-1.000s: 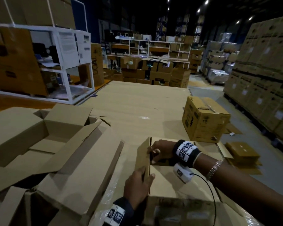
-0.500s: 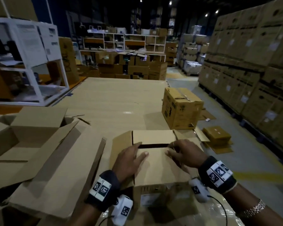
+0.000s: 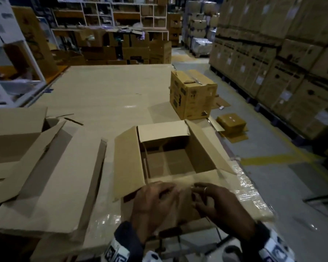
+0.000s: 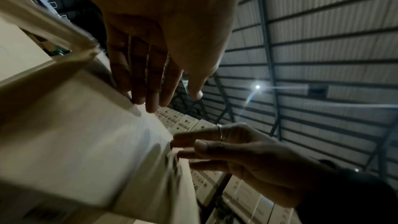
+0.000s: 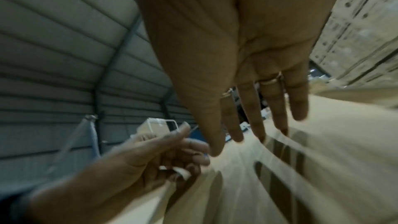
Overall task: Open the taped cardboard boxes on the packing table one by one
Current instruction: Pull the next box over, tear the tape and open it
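Now the box [image 3: 170,159] at the near edge of the table [image 3: 106,91] is standing open, its four plain corrugated flaps splayed outward and its inside looking empty and shadowed. Both hands are resting on the near flap: the left hand [image 3: 153,207] with fingers loosely curved and seemingly pinching a small pale scrap, perhaps tape, though I cannot tell for sure; the right hand [image 3: 218,207] with fingers nearly straight, pressing the cardboard and gripping nothing. Toward the near left corner, other opened boxes [image 3: 45,167] are lying with flaps spread. At the right edge, one taller printed box [image 3: 191,95] is sitting shut, glossy tape across its top, so I judge at least that one remains.
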Tool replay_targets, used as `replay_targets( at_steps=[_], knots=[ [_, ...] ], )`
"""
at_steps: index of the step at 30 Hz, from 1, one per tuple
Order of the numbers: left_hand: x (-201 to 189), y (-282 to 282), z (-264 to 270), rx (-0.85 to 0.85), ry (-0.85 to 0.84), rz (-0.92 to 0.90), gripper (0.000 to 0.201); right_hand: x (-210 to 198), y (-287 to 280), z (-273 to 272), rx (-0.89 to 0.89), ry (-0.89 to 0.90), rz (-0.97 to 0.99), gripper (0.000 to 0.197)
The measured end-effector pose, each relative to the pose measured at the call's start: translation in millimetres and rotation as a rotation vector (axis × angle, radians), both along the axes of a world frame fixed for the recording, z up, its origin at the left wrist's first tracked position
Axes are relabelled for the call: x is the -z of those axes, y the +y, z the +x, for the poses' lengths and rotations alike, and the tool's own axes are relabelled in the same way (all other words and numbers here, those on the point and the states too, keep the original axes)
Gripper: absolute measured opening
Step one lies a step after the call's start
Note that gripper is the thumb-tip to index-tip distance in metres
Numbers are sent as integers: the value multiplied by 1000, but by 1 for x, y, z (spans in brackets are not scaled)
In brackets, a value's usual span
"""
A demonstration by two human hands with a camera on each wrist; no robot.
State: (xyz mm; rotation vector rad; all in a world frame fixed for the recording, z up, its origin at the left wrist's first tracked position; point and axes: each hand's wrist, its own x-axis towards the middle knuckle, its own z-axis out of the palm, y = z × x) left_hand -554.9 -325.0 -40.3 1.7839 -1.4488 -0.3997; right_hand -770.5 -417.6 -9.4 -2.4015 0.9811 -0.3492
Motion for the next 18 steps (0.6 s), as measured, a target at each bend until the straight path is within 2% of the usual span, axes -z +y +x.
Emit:
replay_targets(
  at_steps=[1, 3, 7, 9, 12, 15, 18],
  knots=[
    [10, 1, -2, 18, -11, -11, 23, 14, 4, 3, 19, -44, 7, 38],
    [25, 0, -3, 11, -17, -64, 25, 30, 9, 10, 55, -92, -4, 46],
    [29, -11, 3, -57, -193, -88, 43, 30, 0, 31, 79, -95, -69, 46],
    [23, -20, 7, -72, -215, -40, 47, 30, -12, 42, 62, -82, -97, 44],
    [21, -32, 10, -68, -272, 70, 43, 34, -27, 60, -5, -77, -150, 37],
    [27, -39, 13, -79, -321, 52, 34, 38, -34, 69, -53, -90, -197, 38],
    [32, -39, 13, -111, -283, 9, 33, 46, -41, 69, -49, -42, -183, 35]
  ],
)
